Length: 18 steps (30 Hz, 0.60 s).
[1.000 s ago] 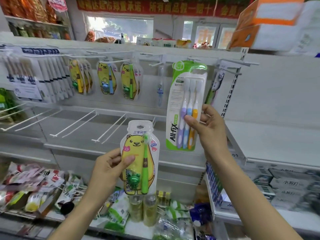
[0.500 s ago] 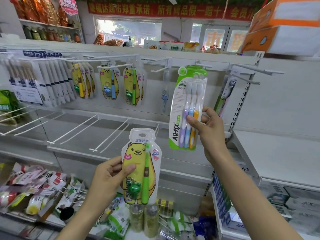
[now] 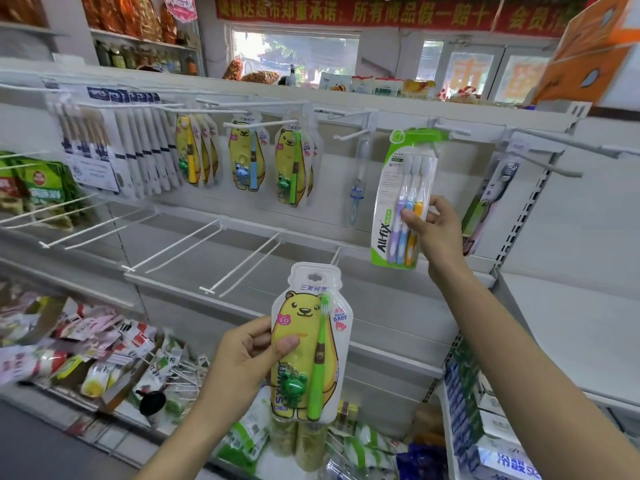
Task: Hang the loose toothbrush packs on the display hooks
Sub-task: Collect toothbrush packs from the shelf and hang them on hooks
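My left hand (image 3: 247, 355) grips a yellow bear-shaped kids' toothbrush pack (image 3: 308, 344) with a green brush, held low in front of the bare lower hooks. My right hand (image 3: 434, 230) holds a green-and-white three-brush pack (image 3: 403, 199) by its lower right side, raised so its green top sits at a white display hook (image 3: 450, 131) on the upper rail. Whether the pack's hole is on the hook I cannot tell.
Matching bear packs (image 3: 292, 164) and white-boxed brushes (image 3: 114, 143) hang on hooks to the left. A single clear-cased brush (image 3: 358, 181) and a dark-brush pack (image 3: 491, 199) hang on either side of my right hand. Bare long hooks (image 3: 242, 265) jut out below. Snack bags (image 3: 86, 348) fill the lower shelf.
My right hand has moved the three-brush pack slightly up and right, closer to the upper hook. The view has drawn closer to the shelf. My left hand keeps the bear pack low.
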### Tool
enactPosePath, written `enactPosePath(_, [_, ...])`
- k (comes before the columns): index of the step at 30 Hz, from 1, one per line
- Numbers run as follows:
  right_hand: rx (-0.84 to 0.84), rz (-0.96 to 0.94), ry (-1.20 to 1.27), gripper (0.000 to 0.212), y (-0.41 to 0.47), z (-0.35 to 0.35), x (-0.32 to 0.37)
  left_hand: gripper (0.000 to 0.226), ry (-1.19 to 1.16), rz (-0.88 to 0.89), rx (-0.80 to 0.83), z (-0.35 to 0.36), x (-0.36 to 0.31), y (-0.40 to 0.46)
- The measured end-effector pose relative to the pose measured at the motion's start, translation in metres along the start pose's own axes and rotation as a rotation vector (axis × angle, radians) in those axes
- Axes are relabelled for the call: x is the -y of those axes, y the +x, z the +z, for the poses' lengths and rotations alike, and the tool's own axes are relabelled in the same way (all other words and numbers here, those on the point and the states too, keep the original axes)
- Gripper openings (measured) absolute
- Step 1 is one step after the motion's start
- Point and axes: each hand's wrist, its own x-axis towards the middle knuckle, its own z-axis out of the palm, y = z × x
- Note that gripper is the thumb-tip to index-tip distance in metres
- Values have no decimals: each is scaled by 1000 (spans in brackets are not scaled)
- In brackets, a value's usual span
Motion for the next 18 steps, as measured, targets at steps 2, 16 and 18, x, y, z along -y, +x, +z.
enactPosePath(2, [4,9,-16,17,10,0,-4,24,30,0,1,-1,2,-1])
enactPosePath(16, [11,268,-142,21,-17,3,-60,29,-16,5,22,-17,-1,-14])
enactPosePath(18, [24,443,-23,8,-41,7,-78,29,-24,10,25,-22,-2,-17])
